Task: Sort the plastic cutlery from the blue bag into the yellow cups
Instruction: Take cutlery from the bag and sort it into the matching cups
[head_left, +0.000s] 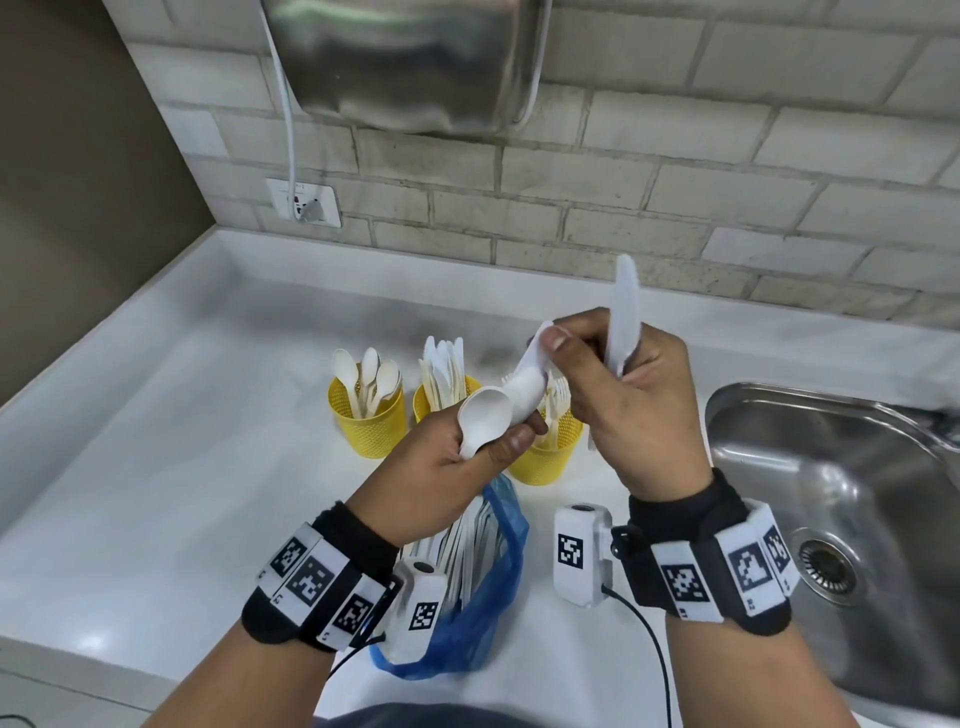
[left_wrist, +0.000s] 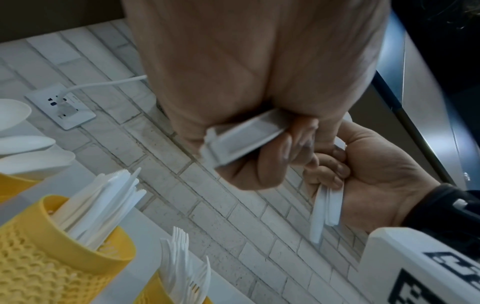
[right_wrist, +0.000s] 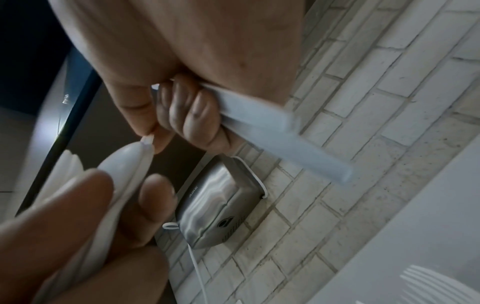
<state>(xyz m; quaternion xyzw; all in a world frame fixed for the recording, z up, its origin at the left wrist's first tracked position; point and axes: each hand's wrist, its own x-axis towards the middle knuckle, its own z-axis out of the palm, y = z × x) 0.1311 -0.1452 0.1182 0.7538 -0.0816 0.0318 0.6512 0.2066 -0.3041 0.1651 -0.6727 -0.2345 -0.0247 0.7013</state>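
Observation:
My left hand grips a small bunch of white plastic spoons by bowls and handles, above the cups. My right hand has its fingers curled round white plastic knives that stand upright. Its thumb and forefinger also pinch a handle end of the spoon bunch. Three yellow cups stand behind: one with spoons, one with knives, one with forks. The blue bag lies on the counter under my wrists with cutlery inside. The right wrist view shows the knives and the spoons.
A steel sink is set into the white counter at the right. A metal hand dryer hangs on the tiled wall, its cable running to a socket. A brown wall closes the left side.

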